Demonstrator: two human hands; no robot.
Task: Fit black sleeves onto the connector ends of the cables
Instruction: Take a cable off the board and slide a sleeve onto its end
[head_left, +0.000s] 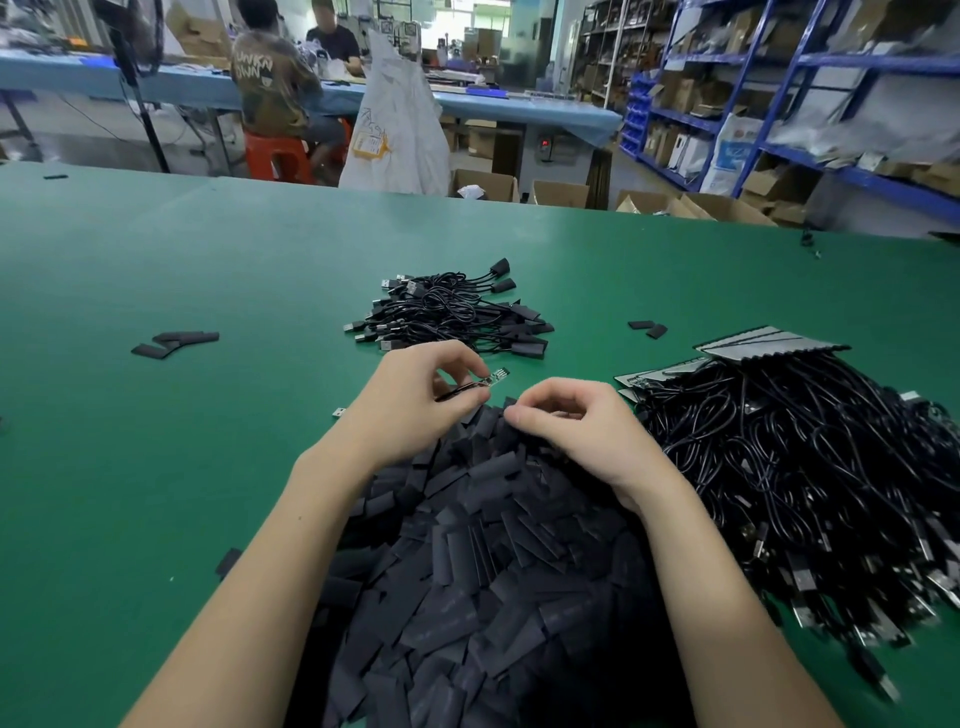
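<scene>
Left hand (415, 392) is pinching a cable (460, 391) between thumb and fingertips, right up near its connector end (496, 378), which sticks out just past the fingers and points toward the other hand (small bare board, looks greenish, no cover on it). The thin black lead trails back under the palm.

Right hand (569, 421) sits just across from that pinch, fingers curled with the thumb tucked against them, resting on top of the big pile of black sleeves (483, 561). I honestly can't tell whether it has a sleeve between the fingers or nothing at all, the tips are buried in the pile. The two hands are near each other but not touching.

The sleeve pile spreads out below both hands and between the forearms. Beyond the left hand's grip, further out on the green table (156, 270), is a smaller heap of cables with sleeves on (452, 312). Off to the outer side of the right hand is a big tangle of bare cables (810, 467). A few loose sleeves (174, 343) lie well out past the left hand, and two more (648, 327) beyond the right hand.
</scene>
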